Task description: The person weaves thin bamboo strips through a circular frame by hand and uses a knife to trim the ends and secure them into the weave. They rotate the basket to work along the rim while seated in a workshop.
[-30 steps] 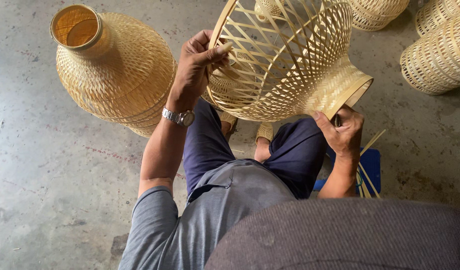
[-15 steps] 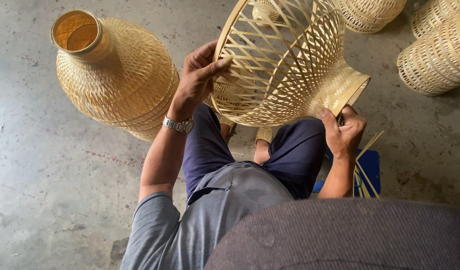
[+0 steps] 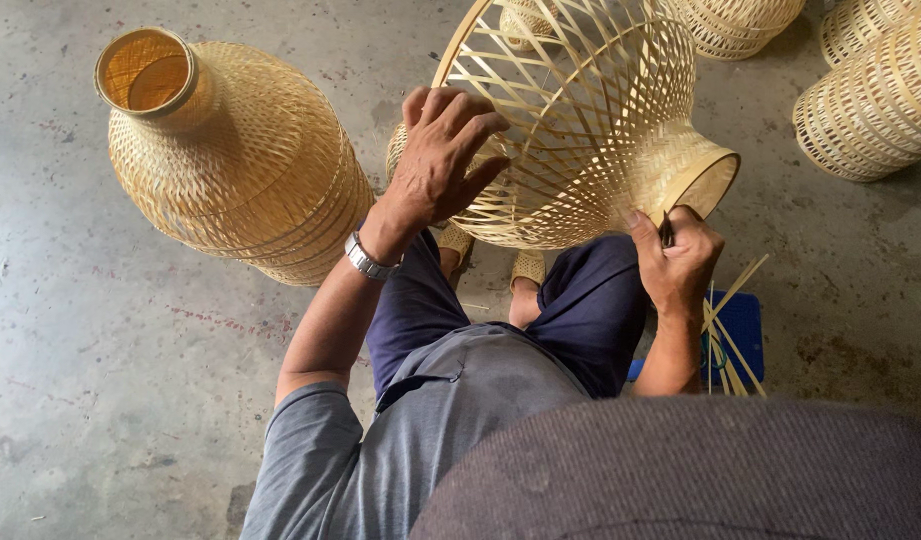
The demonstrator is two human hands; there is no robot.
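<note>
Head view: hands (image 3: 442, 155) (image 3: 677, 258) spread and clenched on woven bamboo frame (image 3: 580, 120).

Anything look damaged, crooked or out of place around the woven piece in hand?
Nothing stands out. The left hand rests on the open-weave bamboo frame, the right hand grips near its neck; loose bamboo strips lie beside the knee.

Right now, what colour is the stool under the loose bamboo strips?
Blue: the stool shows beside the right hand in the head view, partly covered by pale bamboo strips.
</note>
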